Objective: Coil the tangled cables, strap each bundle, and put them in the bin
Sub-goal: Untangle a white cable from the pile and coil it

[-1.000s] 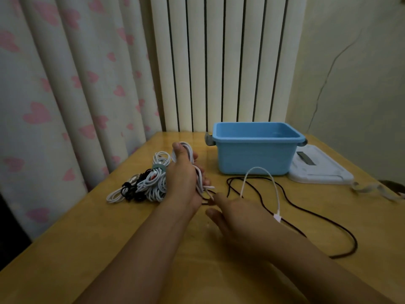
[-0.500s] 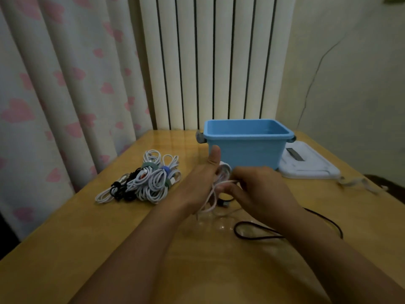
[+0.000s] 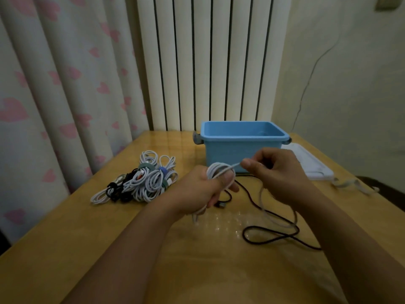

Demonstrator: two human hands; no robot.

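- The left hand (image 3: 203, 189), at centre frame, grips a partly wound white cable (image 3: 220, 171); its fingers (image 3: 230, 186) are curled round the loops, which arch over the top of the fist. Holding the turns this way seems meant to keep them from springing apart while more cable is added.
- The right hand (image 3: 278, 172), just right of it, pinches the free run of the same cable between thumb and forefinger, the other fingers loosely curled. The strand stretches taut between the hands, probably so that the next turn lies flat.
- From the right hand the loose white length drops to the surface (image 3: 109, 249) and trails toward lower right, so winding looks roughly half done and no strap is on this bundle yet.
- A black cable (image 3: 271, 238) lies uncoiled on the surface below the hands, crossing the white tail; it could snag as the tail is drawn in.
- A pile of coiled bundles (image 3: 140, 183), white and black, some with coloured straps, sits at left centre, near the curtain (image 3: 54, 95), apparently waiting to go in.
- The blue bin (image 3: 221, 152) stands open behind the hands, within easy reach; what lies in it cannot be seen. Its white lid (image 3: 317, 170) lies just to its right.
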